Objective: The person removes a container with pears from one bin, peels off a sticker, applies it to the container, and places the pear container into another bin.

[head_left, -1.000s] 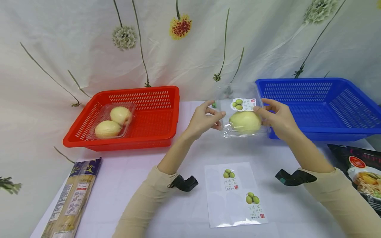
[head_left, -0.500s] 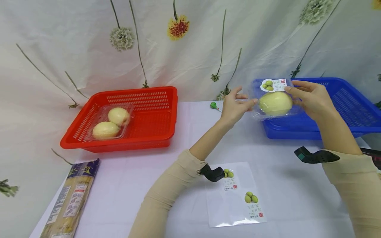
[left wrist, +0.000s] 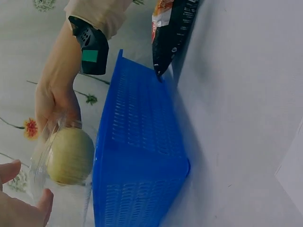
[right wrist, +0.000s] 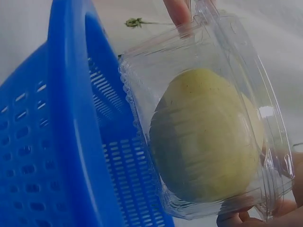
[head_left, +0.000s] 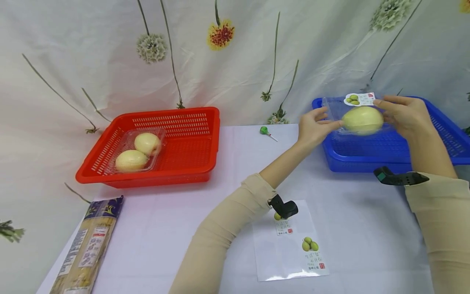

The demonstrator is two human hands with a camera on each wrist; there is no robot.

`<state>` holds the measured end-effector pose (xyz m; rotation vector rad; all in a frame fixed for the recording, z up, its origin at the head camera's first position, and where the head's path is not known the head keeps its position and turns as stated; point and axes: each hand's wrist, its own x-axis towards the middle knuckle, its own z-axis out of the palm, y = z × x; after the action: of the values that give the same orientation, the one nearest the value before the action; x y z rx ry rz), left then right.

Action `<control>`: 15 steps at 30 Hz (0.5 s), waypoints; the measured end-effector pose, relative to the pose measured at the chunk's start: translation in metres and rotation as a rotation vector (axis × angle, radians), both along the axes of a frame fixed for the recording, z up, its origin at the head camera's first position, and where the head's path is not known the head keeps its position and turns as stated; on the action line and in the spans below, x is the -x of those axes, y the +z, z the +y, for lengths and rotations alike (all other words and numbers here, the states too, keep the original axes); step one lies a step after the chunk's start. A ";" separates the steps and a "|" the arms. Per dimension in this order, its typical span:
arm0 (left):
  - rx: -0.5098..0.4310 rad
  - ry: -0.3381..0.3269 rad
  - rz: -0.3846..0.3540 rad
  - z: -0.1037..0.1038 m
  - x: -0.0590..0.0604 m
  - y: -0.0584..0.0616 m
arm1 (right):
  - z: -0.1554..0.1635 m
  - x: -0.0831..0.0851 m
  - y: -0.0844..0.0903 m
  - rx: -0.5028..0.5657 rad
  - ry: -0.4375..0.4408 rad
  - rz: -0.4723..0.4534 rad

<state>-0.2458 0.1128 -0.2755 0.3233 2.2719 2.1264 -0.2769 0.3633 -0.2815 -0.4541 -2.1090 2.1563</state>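
Observation:
A clear plastic clamshell box (head_left: 335,111) with a pale yellow-green fruit (head_left: 362,120) inside is held over the blue basket (head_left: 367,159). Its lid carries a white label (head_left: 360,99) printed with green fruit. My left hand (head_left: 313,127) pinches the box's left side between thumb and fingers. On the opposite side my right hand (head_left: 409,116) grips it, thumb by the label. From the right wrist, the box (right wrist: 208,137) appears above and beside the basket rim (right wrist: 71,109). The left wrist view shows the fruit (left wrist: 71,156) between both hands, level with the basket's top.
A red basket (head_left: 158,178) at the left holds another clear box with two pale fruits (head_left: 131,160). A label sheet (head_left: 282,261) lies in front, partly behind the left sleeve. A green lollipop (head_left: 264,130), a long noodle pack (head_left: 88,245) and a black packet (left wrist: 173,38) lie around.
Both hands have carried the clamshell box rightward, from between the baskets to over the blue basket. The lollipop behind it has come fully into sight.

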 end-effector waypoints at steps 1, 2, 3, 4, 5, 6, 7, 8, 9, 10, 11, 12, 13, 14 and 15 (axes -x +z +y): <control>-0.008 -0.009 -0.010 0.002 0.000 -0.001 | 0.001 0.001 -0.001 -0.005 -0.013 -0.011; -0.019 -0.018 -0.022 0.003 0.000 -0.001 | 0.001 0.001 -0.001 -0.017 -0.037 -0.025; -0.031 -0.025 -0.035 0.005 0.000 -0.003 | 0.000 0.000 -0.001 -0.039 -0.038 -0.040; -0.040 -0.033 -0.050 0.007 0.000 -0.004 | -0.002 -0.001 -0.001 -0.050 -0.047 -0.053; -0.042 -0.038 -0.066 0.008 0.000 -0.005 | -0.004 -0.003 0.000 -0.070 -0.054 -0.066; -0.045 -0.044 -0.083 0.009 0.000 -0.007 | -0.008 -0.005 0.002 -0.092 -0.058 -0.077; -0.042 -0.051 -0.097 0.010 0.000 -0.009 | -0.012 -0.008 0.004 -0.130 -0.055 -0.091; -0.031 -0.057 -0.109 0.011 0.000 -0.011 | -0.014 -0.010 0.004 -0.177 -0.044 -0.106; -0.017 -0.064 -0.120 0.012 0.000 -0.012 | -0.016 -0.012 0.005 -0.220 -0.023 -0.122; -0.002 -0.072 -0.125 0.013 0.000 -0.014 | -0.017 -0.012 0.004 -0.255 -0.020 -0.139; 0.011 -0.080 -0.131 0.013 0.001 -0.015 | -0.011 -0.007 -0.002 -0.253 -0.014 -0.139; 0.025 -0.086 -0.135 0.013 0.001 -0.016 | -0.007 -0.004 -0.006 -0.271 -0.010 -0.154; 0.036 -0.090 -0.139 0.013 0.002 -0.017 | 0.003 0.006 -0.017 -0.262 -0.008 -0.148; 0.043 -0.092 -0.144 0.014 0.002 -0.019 | 0.015 0.017 -0.029 -0.256 -0.003 -0.149; 0.046 -0.094 -0.147 0.014 0.003 -0.020 | 0.025 0.026 -0.040 -0.244 -0.004 -0.151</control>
<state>-0.2488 0.1267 -0.2952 0.2573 2.1754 1.9802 -0.3032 0.3884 -0.3210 -0.6110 -2.4074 1.8815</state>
